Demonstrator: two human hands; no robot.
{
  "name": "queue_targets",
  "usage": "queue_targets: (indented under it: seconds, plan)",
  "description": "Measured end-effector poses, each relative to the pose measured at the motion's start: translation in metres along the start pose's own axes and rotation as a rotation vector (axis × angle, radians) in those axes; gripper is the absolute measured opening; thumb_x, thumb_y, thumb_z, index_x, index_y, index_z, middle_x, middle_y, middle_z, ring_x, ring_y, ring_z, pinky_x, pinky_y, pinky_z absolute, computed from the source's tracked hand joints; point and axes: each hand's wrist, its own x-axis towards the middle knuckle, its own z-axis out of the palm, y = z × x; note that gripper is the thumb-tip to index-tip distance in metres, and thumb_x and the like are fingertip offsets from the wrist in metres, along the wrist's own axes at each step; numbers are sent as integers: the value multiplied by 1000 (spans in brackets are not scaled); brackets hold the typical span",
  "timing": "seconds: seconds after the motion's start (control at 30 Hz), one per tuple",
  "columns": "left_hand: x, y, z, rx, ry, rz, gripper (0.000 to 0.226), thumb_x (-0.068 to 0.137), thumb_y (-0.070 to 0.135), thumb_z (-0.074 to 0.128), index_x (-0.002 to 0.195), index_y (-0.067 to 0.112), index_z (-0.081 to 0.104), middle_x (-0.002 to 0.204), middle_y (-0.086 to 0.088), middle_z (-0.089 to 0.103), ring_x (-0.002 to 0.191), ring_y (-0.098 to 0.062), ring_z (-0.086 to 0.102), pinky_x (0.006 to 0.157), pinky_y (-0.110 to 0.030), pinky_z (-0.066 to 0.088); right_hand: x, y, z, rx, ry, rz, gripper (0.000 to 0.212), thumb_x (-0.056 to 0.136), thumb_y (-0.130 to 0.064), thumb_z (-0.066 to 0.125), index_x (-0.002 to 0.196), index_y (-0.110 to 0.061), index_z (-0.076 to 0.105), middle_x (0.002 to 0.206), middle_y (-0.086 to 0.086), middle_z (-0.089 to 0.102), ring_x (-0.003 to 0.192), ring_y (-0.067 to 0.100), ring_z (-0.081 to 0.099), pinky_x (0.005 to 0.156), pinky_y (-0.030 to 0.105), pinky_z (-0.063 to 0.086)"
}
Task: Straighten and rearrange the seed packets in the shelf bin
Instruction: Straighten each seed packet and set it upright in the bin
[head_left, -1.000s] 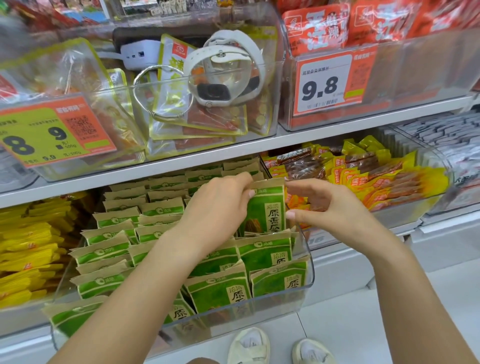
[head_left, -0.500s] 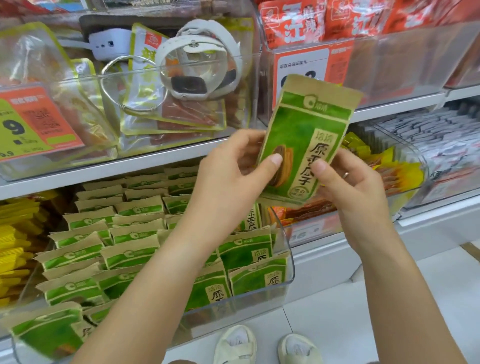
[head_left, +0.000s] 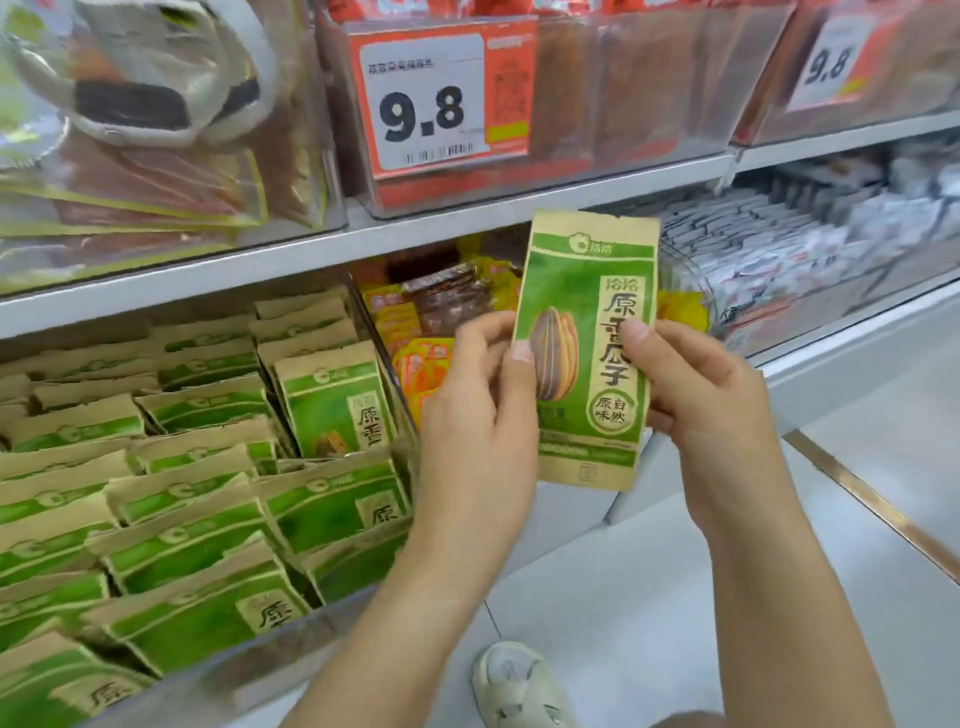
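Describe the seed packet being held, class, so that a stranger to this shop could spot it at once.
Find the clear shelf bin of green seed packets under the 9.8 price tag. Just right of it, the left hand and right hand pinch one held packet. It alone is upright, out of the bin, its whole front showing.

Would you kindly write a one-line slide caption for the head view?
Both hands, left hand and right hand, hold one green seed packet upright beside the shelf bin of matching packets.
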Motion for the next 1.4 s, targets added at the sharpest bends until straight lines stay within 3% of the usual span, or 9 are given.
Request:
queue_targets:
  seconds: [0.17,0.3,0.47,0.6,0.8,0.97,1.07,1.17,1.4]
  plan:
    - [-10,4,24,198,-172,51,53,104,29,37,155,24,24,152,11,38,137,2,33,112,-15,27,4,-2,-18,-6,85,22,12,87,-26,65,86,-17,73,75,-1,73,63,13,67,56,19,52]
    - [-8,-7,36,133,-98,-16,52,101,16,49,151,19,34,132,14,36,117,15,38,101,-3,28,5,3,-22,-53,107,58,8,89,-22,64,86,-14,68,71,-3,71,57,9,65,50,18,49]
    - [-9,-18,44,-72,-136,-150,49,84,30,60,132,33,49,130,13,54,120,0,53,100,-26,46,5,8,-21,-12,105,82,7,88,-20,65,94,-17,68,73,-4,67,63,7,65,51,22,51]
    - [-9,-16,43,-275,-167,-271,44,72,39,69,111,30,53,106,16,64,92,11,62,71,-13,49,6,8,-16,-3,77,78,17,88,-23,66,103,-15,67,83,-1,71,71,9,68,54,24,54]
    - [-9,-20,44,-386,-167,-360,53,67,37,73,111,17,51,101,7,67,79,4,65,60,-12,48,5,7,-9,8,53,103,27,92,-31,59,97,-5,64,86,7,69,71,9,67,56,20,52]
    - [-9,-26,40,-513,-237,-454,47,69,38,72,105,14,53,82,10,68,72,-4,61,53,-14,46,8,8,-6,29,89,137,64,79,-56,64,106,1,64,103,14,71,100,25,68,89,33,53]
    - [-10,-29,37,-528,-329,-462,45,72,36,70,106,12,53,81,10,67,74,-6,60,64,-21,48,8,7,-5,100,102,146,66,75,-55,67,107,2,63,94,12,73,86,19,70,75,25,55]
    - [-10,-32,35,-573,-416,-486,42,73,33,70,106,12,53,82,9,66,75,-6,60,83,-30,46,7,4,-6,166,141,139,44,74,-49,61,93,-10,65,76,-3,71,72,8,68,62,18,53]
    - [-12,-36,36,-701,-459,-551,46,75,29,66,115,9,56,90,6,67,82,-9,59,90,-36,39,8,5,-4,136,264,135,21,94,-32,56,89,-12,62,71,-6,65,67,6,64,60,19,52]
